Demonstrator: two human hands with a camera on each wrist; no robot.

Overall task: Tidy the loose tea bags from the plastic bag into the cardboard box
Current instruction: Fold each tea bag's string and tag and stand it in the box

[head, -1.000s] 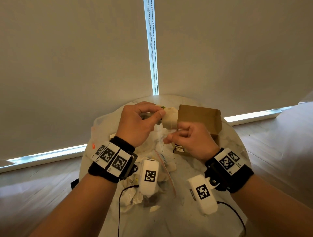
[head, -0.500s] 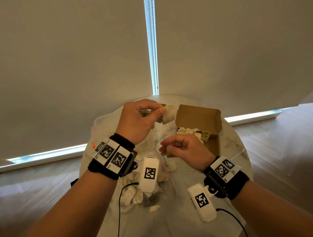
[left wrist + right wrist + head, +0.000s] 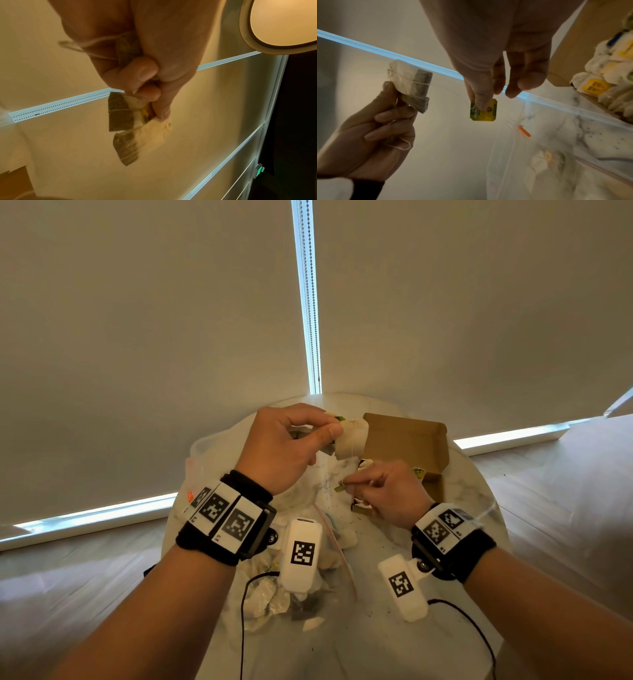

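Observation:
My left hand (image 3: 294,440) is raised over the table and pinches a folded white tea bag (image 3: 351,436) between thumb and fingers; the left wrist view shows that tea bag (image 3: 130,125) hanging below the fingertips. My right hand (image 3: 380,491) is lower and nearer, pinching the bag's green and yellow paper tag (image 3: 483,111), with a thin string running from tag to bag (image 3: 410,82). The open cardboard box (image 3: 407,440) stands behind the right hand, with several tea bags (image 3: 607,75) in it. The clear plastic bag (image 3: 308,542) lies under my wrists, holding more tea bags.
Everything rests on a small round marble table (image 3: 394,638) set against closed grey roller blinds. A black cable (image 3: 243,628) runs over the table's near side. Dark crumbs dot the top near the box. Wooden floor lies on both sides.
My right hand first drew back and down from the box, pulling the string and tag away from the tea bag, then edged back toward the box. The left hand has barely moved.

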